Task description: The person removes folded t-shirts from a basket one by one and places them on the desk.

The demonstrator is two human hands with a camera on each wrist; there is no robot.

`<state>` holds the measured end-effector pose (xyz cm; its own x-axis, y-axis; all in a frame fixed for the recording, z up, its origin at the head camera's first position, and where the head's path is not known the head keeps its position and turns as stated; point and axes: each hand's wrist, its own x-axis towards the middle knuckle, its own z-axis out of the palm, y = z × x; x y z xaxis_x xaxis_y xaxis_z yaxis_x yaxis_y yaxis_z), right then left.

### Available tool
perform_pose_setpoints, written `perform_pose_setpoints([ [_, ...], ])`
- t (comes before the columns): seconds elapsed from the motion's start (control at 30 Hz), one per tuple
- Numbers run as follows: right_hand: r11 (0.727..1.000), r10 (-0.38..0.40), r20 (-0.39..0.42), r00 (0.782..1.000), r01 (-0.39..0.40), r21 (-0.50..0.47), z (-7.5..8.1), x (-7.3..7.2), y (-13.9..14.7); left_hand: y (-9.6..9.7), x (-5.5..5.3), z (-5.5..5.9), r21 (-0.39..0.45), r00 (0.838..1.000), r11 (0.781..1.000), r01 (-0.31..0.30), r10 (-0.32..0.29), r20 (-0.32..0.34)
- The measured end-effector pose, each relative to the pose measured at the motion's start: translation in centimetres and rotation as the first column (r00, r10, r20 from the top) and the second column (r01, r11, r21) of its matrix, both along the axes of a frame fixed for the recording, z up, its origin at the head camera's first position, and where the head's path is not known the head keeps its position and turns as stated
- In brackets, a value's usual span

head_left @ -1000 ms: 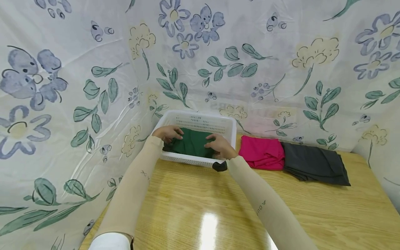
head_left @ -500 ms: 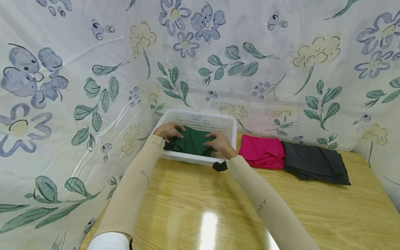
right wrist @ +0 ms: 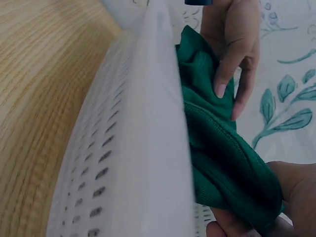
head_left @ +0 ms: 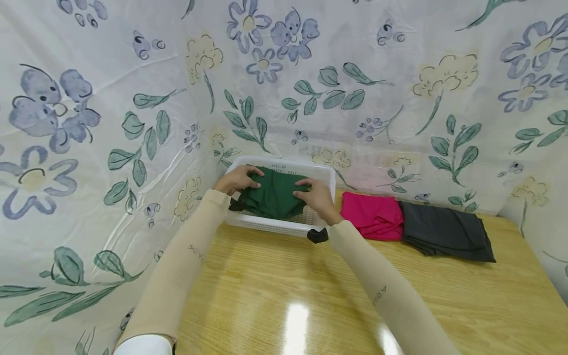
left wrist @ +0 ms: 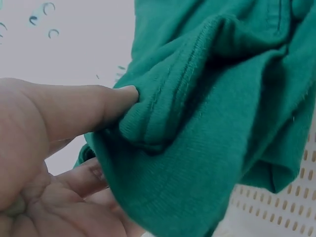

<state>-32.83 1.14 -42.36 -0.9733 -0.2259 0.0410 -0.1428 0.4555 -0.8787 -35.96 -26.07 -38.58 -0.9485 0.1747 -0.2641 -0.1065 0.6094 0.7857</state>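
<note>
A folded green garment (head_left: 277, 192) with stitched seams is held up inside a white perforated plastic basket (head_left: 270, 228). At its left end my left hand (head_left: 239, 179) pinches the cloth between thumb and fingers; the left wrist view shows the thumb on top of a thick seamed fold (left wrist: 163, 108). My right hand (head_left: 316, 196) grips the opposite end the same way. In the right wrist view the garment (right wrist: 222, 143) sags between both hands beside the basket's rim (right wrist: 163, 123), its lower part hidden by the wall.
To the right of the basket a folded pink cloth (head_left: 372, 215) lies on the wooden table (head_left: 266, 276). Beside it is a folded dark grey cloth (head_left: 445, 230). A floral curtain (head_left: 328, 98) hangs behind and along the left side.
Both hands have taken hold of the green garment and raised it from the basket's floor. Its top edge now stands near the back rim, and more of the basket's bottom shows at right.
</note>
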Motion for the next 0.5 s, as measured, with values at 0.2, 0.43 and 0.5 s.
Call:
perform_pose_setpoints([
  [0.2,0.998,0.019,-0.020,1.000,-0.020,-0.054,0.5,0.2,1.0,-0.2,0.4,0.4,0.045,0.999,0.999,0.015,-0.014,-0.030],
  [0.43,0.996,0.032,-0.021,0.999,-0.034,-0.086,1.5,0.8,2.5,0.4,1.3,1.3,0.050,0.995,0.997,0.053,-0.049,-0.085],
  [0.5,0.997,0.027,-0.032,0.999,-0.030,-0.067,1.8,0.9,2.9,0.6,1.6,1.5,0.051,0.994,0.997,0.058,-0.053,-0.099],
])
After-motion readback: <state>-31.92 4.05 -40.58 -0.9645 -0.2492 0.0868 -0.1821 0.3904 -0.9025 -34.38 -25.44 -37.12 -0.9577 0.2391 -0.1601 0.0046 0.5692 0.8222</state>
